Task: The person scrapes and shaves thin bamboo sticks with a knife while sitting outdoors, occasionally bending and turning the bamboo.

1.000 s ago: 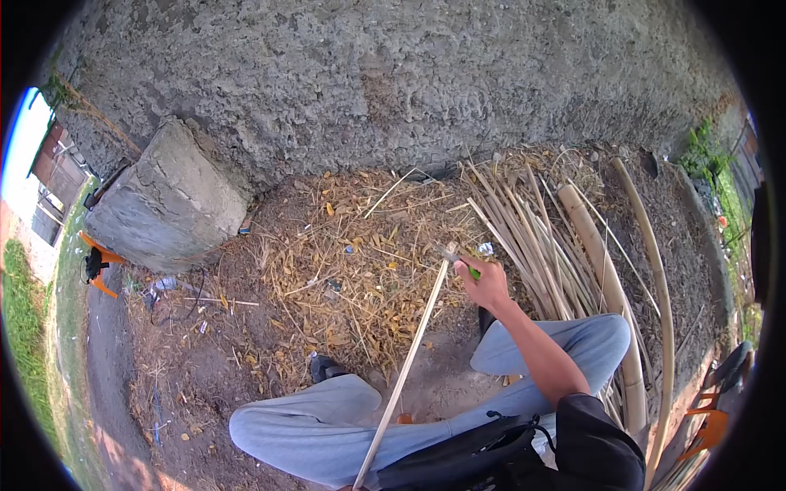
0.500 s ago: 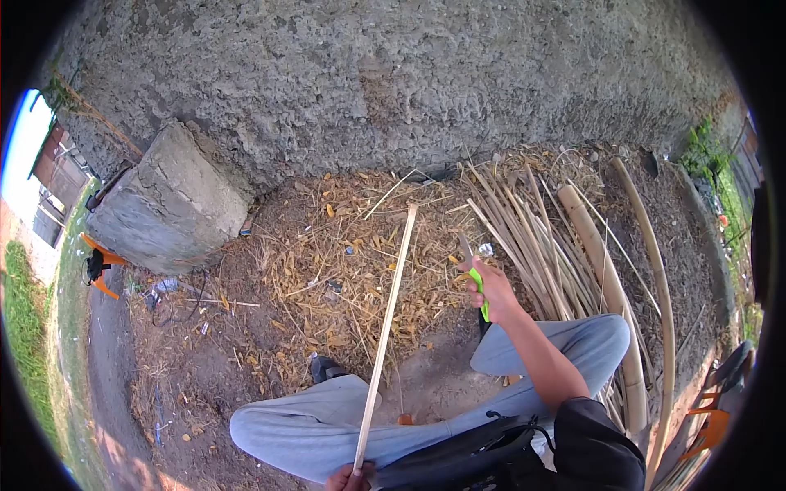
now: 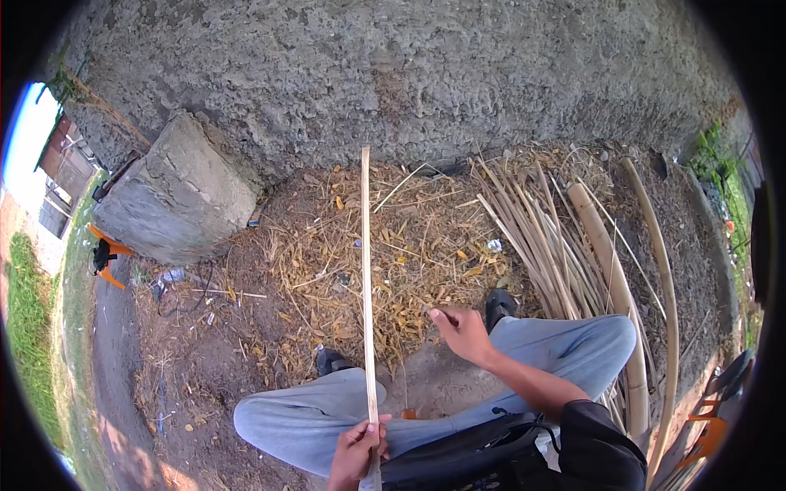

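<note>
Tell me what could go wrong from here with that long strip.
1. The bare left hand could pick up a splinter if the pale strip slips in its grip.
2. With only that hand on it, low down, the strip might swing or tip.
3. Its far end points toward the rough wall and could knock against it.

A pale strip was held near its lower end by the left hand. Right of the strip, a knife, mostly hidden, was gripped by the right hand; farther right of it, thin slats were heaped beside a thick pole.
</note>
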{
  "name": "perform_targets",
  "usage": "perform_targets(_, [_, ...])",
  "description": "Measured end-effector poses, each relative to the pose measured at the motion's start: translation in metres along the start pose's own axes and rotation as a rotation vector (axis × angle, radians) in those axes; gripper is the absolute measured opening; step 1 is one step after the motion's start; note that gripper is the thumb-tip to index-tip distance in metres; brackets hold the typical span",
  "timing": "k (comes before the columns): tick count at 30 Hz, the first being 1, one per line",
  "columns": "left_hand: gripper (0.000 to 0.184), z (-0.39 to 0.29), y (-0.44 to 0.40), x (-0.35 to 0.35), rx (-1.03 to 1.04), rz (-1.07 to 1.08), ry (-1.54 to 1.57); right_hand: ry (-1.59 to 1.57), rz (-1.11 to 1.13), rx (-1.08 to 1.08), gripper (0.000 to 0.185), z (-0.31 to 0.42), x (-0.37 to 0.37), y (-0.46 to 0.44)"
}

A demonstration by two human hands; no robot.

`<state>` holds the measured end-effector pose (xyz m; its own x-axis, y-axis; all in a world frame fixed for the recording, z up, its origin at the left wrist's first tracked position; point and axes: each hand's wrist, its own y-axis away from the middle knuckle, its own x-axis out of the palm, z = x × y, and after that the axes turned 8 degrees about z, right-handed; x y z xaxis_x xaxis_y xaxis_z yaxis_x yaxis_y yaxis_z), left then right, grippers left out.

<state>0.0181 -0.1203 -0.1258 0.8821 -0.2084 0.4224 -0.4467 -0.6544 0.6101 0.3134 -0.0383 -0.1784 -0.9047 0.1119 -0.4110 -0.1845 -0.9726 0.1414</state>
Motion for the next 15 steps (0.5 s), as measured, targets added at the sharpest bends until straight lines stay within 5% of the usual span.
perform_targets(4, [0.031, 0.006, -0.017, -0.007, 0.002, 0.018, -0.050, -0.019, 0.068, -0.203, 0.033, 0.012, 0.026, 0.023])
perform_targets(6, [0.033, 0.003, -0.020, -0.006, 0.013, 0.036, -0.078, 0.066, 0.083, -0.499, 0.028, 0.011, 0.038, 0.033])
perform_targets(15, [0.036, 0.004, -0.033, 0.004, 0.035, -0.006, -0.165, 0.213, 0.096, -0.707, 0.028, 0.014, 0.054, 0.064])
